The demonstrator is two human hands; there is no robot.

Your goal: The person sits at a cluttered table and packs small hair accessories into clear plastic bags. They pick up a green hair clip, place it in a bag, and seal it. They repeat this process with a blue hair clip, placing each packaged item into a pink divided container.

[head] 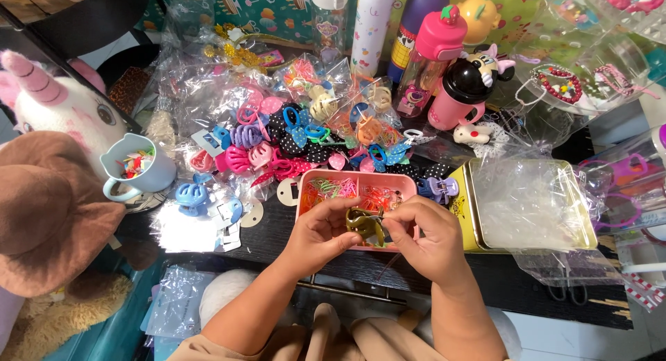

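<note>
Two bare hands meeting at the centre of the view, both closed on one olive-gold plastic claw hair clip (pixel 365 227). Left hand (pixel 320 235) pinching the clip from its nine o'clock side, thumb laid across the top. Right hand (pixel 428 237) pinching it from three o'clock, fingertips curled in against the clip's edge. Clip held just above the near rim of a pink rectangular plastic tray (pixel 305 183), filled with thin coloured elastic bands. Tray resting on a black tabletop (pixel 527 285).

At three o'clock from the tray, touching or just beside it, a yellow rectangular tin (pixel 463 222) lined with clear crinkled plastic. At one o'clock from the hands, a lilac claw clip (pixel 438 188) beside the tray's corner. At twelve o'clock, a heap of small coloured hair clips and polka-dot bows (pixel 305 142) in clear bags. At nine to ten o'clock, well apart, a pale blue ceramic mug (pixel 154 174) holding small clips, with a blue claw clip (pixel 189 195) near it. Further at nine o'clock, a white plush unicorn (pixel 59 104) with a pink horn. At one o'clock, far back, a pink drinks bottle with a black lid (pixel 458 97).
</note>
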